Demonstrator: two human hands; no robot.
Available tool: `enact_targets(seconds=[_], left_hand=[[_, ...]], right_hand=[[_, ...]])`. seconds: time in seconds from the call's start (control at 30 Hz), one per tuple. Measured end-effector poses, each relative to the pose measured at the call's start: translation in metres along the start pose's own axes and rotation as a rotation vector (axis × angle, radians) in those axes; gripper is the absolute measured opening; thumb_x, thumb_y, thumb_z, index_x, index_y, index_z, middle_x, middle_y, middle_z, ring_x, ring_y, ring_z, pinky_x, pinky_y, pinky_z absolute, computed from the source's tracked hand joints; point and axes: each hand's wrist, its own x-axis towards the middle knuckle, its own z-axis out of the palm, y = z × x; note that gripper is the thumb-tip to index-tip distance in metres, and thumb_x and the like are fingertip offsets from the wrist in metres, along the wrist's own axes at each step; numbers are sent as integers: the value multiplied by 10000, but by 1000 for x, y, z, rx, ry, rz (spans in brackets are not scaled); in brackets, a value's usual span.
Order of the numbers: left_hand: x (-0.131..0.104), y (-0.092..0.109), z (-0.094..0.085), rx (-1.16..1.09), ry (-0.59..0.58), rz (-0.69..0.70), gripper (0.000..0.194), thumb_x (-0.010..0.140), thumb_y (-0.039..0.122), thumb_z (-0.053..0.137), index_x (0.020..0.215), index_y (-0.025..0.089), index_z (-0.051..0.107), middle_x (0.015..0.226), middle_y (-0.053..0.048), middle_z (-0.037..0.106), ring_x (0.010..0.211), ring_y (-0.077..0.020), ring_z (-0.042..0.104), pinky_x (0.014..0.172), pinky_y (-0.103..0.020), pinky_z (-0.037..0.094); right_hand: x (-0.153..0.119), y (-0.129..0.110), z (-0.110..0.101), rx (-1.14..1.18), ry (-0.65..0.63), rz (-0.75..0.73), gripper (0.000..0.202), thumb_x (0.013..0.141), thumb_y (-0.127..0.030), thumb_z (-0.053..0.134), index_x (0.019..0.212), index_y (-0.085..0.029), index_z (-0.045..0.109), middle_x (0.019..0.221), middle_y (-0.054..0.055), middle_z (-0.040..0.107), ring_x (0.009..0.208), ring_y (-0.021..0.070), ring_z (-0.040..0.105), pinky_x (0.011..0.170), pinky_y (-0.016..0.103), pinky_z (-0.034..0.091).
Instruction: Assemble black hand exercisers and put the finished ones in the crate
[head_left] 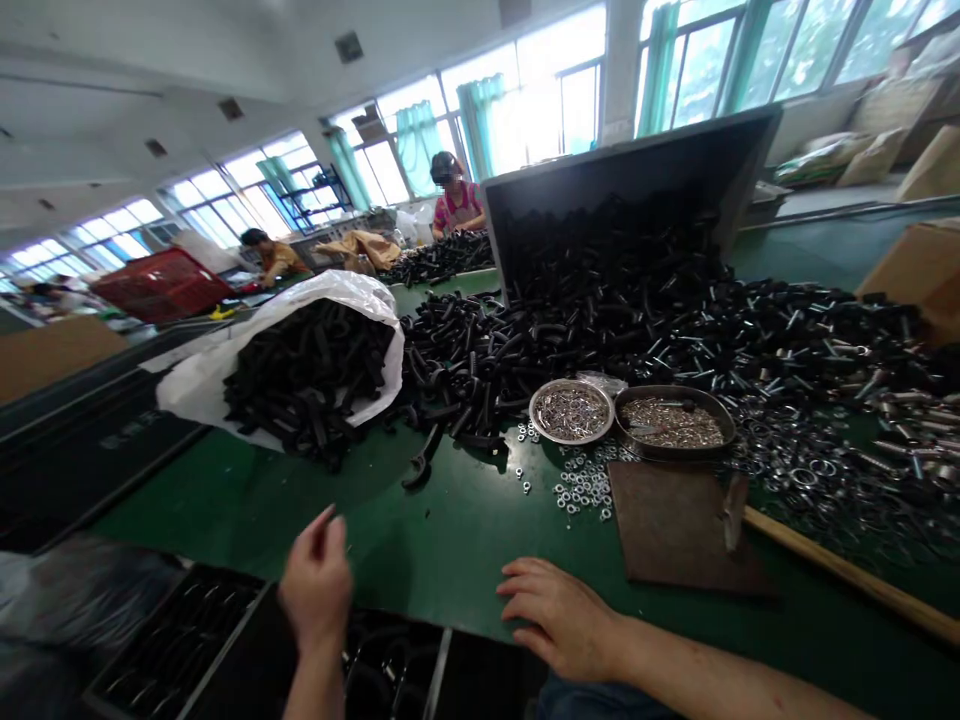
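My left hand (pixel 316 580) hovers over the near edge of the green table (pixel 450 530), slightly blurred. Its fingers are loosely curled, with a gap between thumb and forefinger, and nothing shows in it. My right hand (pixel 559 615) is at the table's near edge, fingers spread, holding nothing visible. Beyond the hands, one black curved handle-like part (pixel 424 460) lies in front of a large heap of similar black parts (pixel 480 360). Small metal nuts or rings (pixel 585 485) are scattered ahead of my right hand.
A white sack (pixel 199 395) of black parts lies left. A round bowl (pixel 534 420) and dark tray (pixel 675 452) hold small metal pieces. A hammer (pixel 847 570) rests on a brown plate (pixel 660 550). A tipped bin (pixel 637 170) stands behind. Dark trays (pixel 225 640) sit below; co-workers sit beyond.
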Motion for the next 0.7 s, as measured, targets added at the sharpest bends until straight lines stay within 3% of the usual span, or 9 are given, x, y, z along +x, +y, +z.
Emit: enact_targets(seconds=[0.1, 0.2, 0.3, 0.4, 0.47, 0.53, 0.57, 0.63, 0.7], left_hand=[[5, 45, -1, 57, -2, 93, 335, 881, 360, 525, 1156, 171, 554, 1172, -99, 571, 1015, -225, 577, 836, -408, 496], [10, 111, 15, 112, -20, 229, 359, 874, 445, 473, 1085, 201, 630, 1139, -117, 629, 1069, -282, 576, 824, -381, 481], [12, 182, 41, 128, -48, 333, 417, 866, 490, 416, 1044, 205, 664, 1108, -131, 660, 1079, -302, 580, 820, -371, 469], [4, 230, 59, 151, -61, 406, 467, 864, 506, 371, 1012, 185, 675, 1071, -154, 674, 1055, -317, 595, 836, -385, 457], [-4, 240, 58, 166, -54, 430, 519, 877, 517, 305, 1009, 171, 668, 1046, -174, 676, 1042, -339, 598, 838, -416, 452], [-12, 231, 50, 167, -30, 422, 566, 887, 531, 230, 1032, 176, 646, 1001, -177, 682, 1007, -359, 608, 804, -444, 461], [-15, 222, 44, 161, -19, 401, 568, 884, 541, 216, 1038, 188, 634, 949, -163, 690, 960, -361, 624, 762, -447, 475], [-21, 198, 33, 102, 66, 347, 495, 838, 584, 329, 1013, 221, 617, 858, -120, 689, 892, -359, 638, 713, -441, 492], [-27, 173, 25, -119, 64, 342, 396, 797, 534, 458, 1030, 238, 583, 823, -76, 675, 820, -318, 654, 673, -413, 513]], right_hand=[[-14, -1, -11, 25, -29, -1, 216, 830, -248, 560, 1009, -176, 657, 1082, 68, 670, 1146, 175, 515, 1017, 313, 352], [-41, -4, -39, 22, -49, 38, 226, 853, -252, 528, 1029, -189, 655, 1006, 59, 692, 1028, 164, 581, 924, 288, 419], [-76, -5, -85, -5, 28, 135, 219, 872, -250, 505, 1011, -190, 663, 957, 47, 700, 944, 154, 609, 849, 265, 447], [-115, 5, -144, -64, 191, 297, 236, 902, -270, 467, 1007, -208, 669, 968, 33, 700, 934, 142, 614, 844, 265, 449], [-142, 22, -190, -177, 326, 453, 246, 902, -287, 465, 1019, -219, 672, 1003, 30, 699, 945, 144, 618, 857, 274, 451], [-171, 46, -236, -398, 403, 688, 257, 899, -290, 463, 1032, -224, 673, 1043, 29, 693, 954, 146, 620, 858, 263, 451], [-185, 59, -258, -547, 406, 853, 250, 892, -286, 467, 1023, -245, 676, 1048, 11, 693, 960, 142, 619, 863, 251, 446], [-213, 85, -297, -661, 468, 1050, 254, 865, -229, 471, 992, -194, 687, 1056, 72, 685, 999, 199, 608, 884, 310, 431], [-234, 106, -323, -725, 482, 1206, 214, 807, -211, 525, 914, -159, 702, 1020, 129, 682, 999, 254, 606, 853, 359, 434]])
